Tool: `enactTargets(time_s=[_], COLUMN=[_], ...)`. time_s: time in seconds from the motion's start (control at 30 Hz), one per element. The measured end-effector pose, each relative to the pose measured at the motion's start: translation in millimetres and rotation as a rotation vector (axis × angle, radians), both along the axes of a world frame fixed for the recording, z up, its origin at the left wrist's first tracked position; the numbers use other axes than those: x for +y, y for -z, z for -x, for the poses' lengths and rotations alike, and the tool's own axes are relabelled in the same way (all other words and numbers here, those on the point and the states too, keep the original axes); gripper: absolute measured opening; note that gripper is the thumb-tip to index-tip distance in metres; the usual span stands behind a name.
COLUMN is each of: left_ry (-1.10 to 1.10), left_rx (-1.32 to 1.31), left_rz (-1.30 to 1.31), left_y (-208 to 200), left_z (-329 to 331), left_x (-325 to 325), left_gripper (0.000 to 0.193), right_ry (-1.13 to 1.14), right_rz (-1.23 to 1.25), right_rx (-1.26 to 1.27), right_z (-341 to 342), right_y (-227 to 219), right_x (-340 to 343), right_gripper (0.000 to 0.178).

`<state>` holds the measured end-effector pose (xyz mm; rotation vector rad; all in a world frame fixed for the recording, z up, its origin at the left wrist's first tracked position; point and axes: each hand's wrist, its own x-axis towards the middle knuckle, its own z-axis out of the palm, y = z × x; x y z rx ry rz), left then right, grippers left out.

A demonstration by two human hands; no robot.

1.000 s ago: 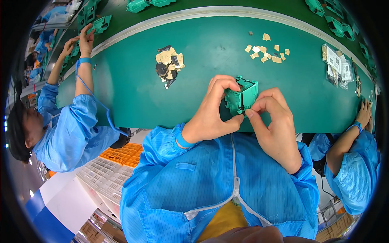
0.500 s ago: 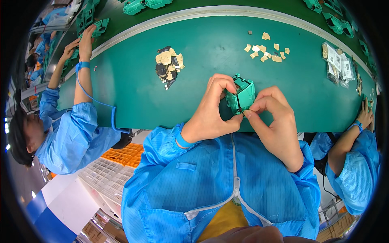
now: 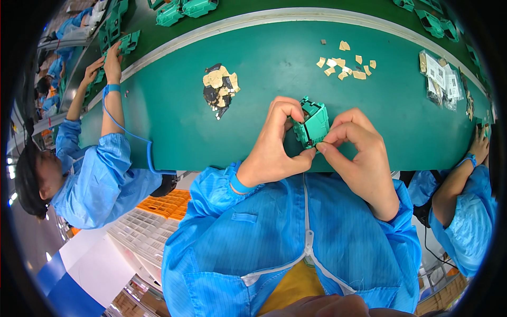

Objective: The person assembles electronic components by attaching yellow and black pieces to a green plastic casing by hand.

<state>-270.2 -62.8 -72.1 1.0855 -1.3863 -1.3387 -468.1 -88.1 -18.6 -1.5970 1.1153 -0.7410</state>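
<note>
Between my hands is a green plastic housing [image 3: 318, 122] with a black strip along one side, held tilted above the green table [image 3: 174, 105]. My left hand [image 3: 277, 142] grips it from the left, fingers over its far edge and thumb at the near corner. Thumb and index finger of my right hand [image 3: 356, 145] are pinched together at the lower corner of the housing. Whatever sits between those fingertips is too small to make out. A blue band circles my left wrist.
A pile of cream and black pieces [image 3: 219, 87] lies left of my hands. Cream pieces [image 3: 340, 66] are scattered at the far right, near clear bags with white labels [image 3: 441, 79]. More green housings [image 3: 185, 8] stand beyond the pale rail [image 3: 264, 18]. Co-workers sit at both sides.
The housing has turned slightly in my left hand, showing more of its flat green side. My right fingers stay pinched at its lower corner. The view has shifted a little.
</note>
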Motion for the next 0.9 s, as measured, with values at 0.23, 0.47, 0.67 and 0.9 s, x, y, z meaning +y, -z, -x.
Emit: enactTargets(time_s=[0.23, 0.47, 0.67, 0.9], left_ry=[0.001, -0.003, 0.004, 0.003], left_rx=[-0.009, -0.022, -0.001, 0.023], left_rz=[-0.020, -0.024, -0.021, -0.077], left_y=[-1, -1, -1, -2], left_z=[1, 1, 1, 1], left_x=[-1, 0, 1, 3], left_gripper=[0.053, 0.052, 0.052, 0.054], right_ry=[-0.003, -0.016, 0.016, 0.042], right_rz=[-0.004, -0.009, -0.063, -0.371], right_rx=[-0.021, -0.015, -0.070, -0.180], right_z=[1, 2, 2, 9], right_y=[-1, -2, 3, 10], right_x=[-2, -1, 0, -5], right_gripper=[0.012, 0.012, 0.013, 0.030])
